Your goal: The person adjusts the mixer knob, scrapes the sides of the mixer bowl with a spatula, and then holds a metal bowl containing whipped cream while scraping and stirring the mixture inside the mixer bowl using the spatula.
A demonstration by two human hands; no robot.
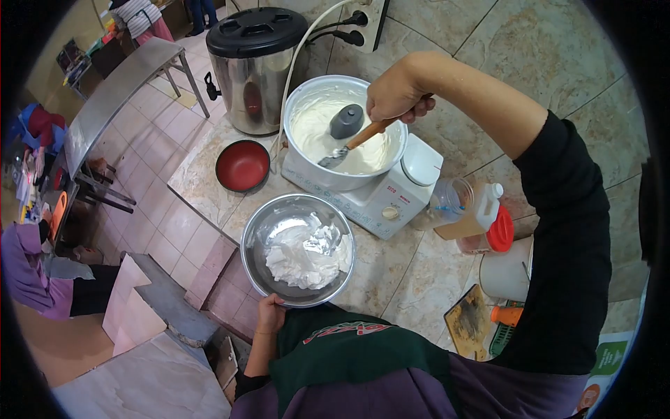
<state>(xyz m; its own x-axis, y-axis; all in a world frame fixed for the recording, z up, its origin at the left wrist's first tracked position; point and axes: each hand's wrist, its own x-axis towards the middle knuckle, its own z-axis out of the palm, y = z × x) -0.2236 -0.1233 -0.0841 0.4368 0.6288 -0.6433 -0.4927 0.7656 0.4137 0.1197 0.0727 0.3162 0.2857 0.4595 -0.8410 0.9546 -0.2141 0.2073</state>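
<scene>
My right hand [399, 91] is closed around the wooden handle of a spatula [364, 133]. The blade reaches into white cream inside the mixer's large bowl [296, 143], beside a grey central post [347, 121]. Below it, the white mixer base [401, 202] stands on the counter. At the counter's edge, close to my body, my left hand [271, 315] grips the rim of a steel mixing bowl [255, 262]. A mound of whipped white cream [307, 260] lies in that bowl.
A red bowl [242, 166] and a steel urn with a black lid [257, 70] stand left of the mixer. To its right are a jug [481, 209], a red-lidded jar [497, 234] and a white bucket [506, 271]. Other people [35, 272] are across the room.
</scene>
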